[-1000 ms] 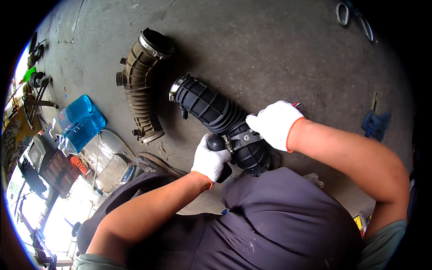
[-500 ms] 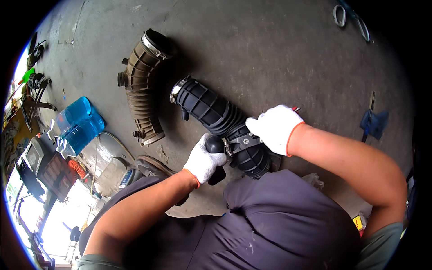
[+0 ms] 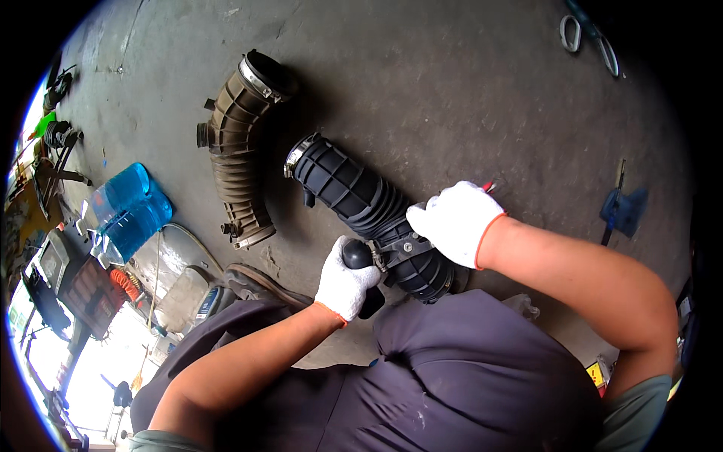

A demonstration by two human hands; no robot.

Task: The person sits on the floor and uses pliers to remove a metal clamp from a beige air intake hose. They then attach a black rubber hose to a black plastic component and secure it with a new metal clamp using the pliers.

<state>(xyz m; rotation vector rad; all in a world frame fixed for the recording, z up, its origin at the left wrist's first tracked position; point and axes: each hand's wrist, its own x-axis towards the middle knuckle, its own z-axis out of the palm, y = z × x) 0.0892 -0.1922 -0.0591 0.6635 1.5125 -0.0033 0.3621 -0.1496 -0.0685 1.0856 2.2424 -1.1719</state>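
A black ribbed air intake hose (image 3: 346, 184) lies slantwise in front of me, a metal clamp (image 3: 296, 156) round its far end. My left hand (image 3: 343, 285), in a white glove, is closed round a black round-ended part (image 3: 358, 254) at the hose's side. My right hand (image 3: 456, 222), gloved too, is closed on pliers (image 3: 407, 247) that lie across the hose. A red handle tip shows past that hand. The pliers' jaws reach a small metal clamp (image 3: 379, 258) beside my left hand; their exact grip on it is too small to tell.
A brown, dusty intake hose (image 3: 237, 143) lies to the far left. Blue liquid bottles (image 3: 132, 211) and a pale jug (image 3: 183, 297) stand at the left. A shoe (image 3: 252, 282) is by my left forearm. A blue-handled tool (image 3: 614, 211) lies at the right on the concrete floor.
My left hand and the near part of the hose have shifted slightly down. The right hand has moved slightly left and down, the pliers staying at the clamp.
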